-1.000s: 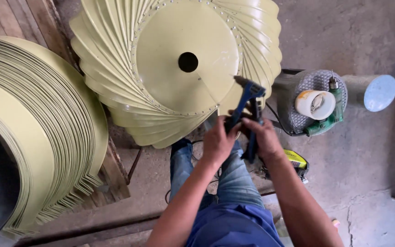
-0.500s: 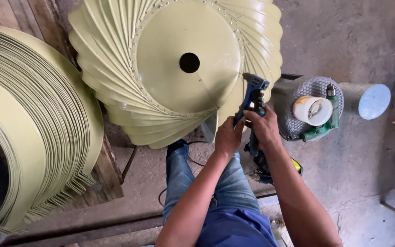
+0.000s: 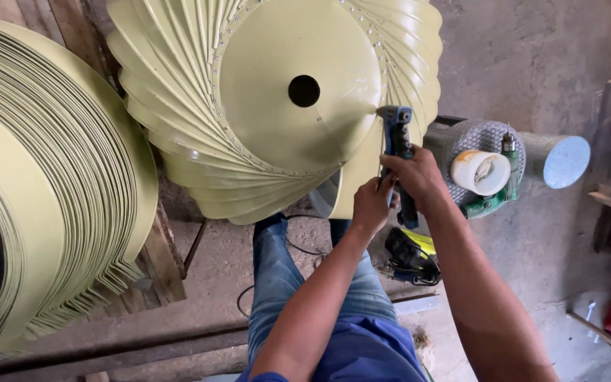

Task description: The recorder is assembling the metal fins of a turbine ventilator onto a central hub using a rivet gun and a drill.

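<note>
At your far left stands a stack of pale yellow blades (image 3: 44, 184), fanned and leaning on a wooden pallet (image 3: 167, 262). Right of it, filling the middle, is the yellow vaned disc (image 3: 277, 106), with a dark hole in its centre and a ring of rivets around the flat plate. Your left hand (image 3: 370, 206) is closed around the lower part of the blue riveter (image 3: 399, 152), just below the disc's right edge. Your right hand (image 3: 419, 177) is clamped on the riveter's handles beside it, and the tool's nose touches the rivet ring at the disc's right side. Below your hands, on the concrete floor, lies a black and yellow tool (image 3: 410, 256) near your knee. Right of your hands sits a white cup (image 3: 481, 172) on a mesh-topped stand (image 3: 486, 141), with a green drill (image 3: 500, 198) leaning against it. Further right lies a grey pipe (image 3: 556, 159).
</note>
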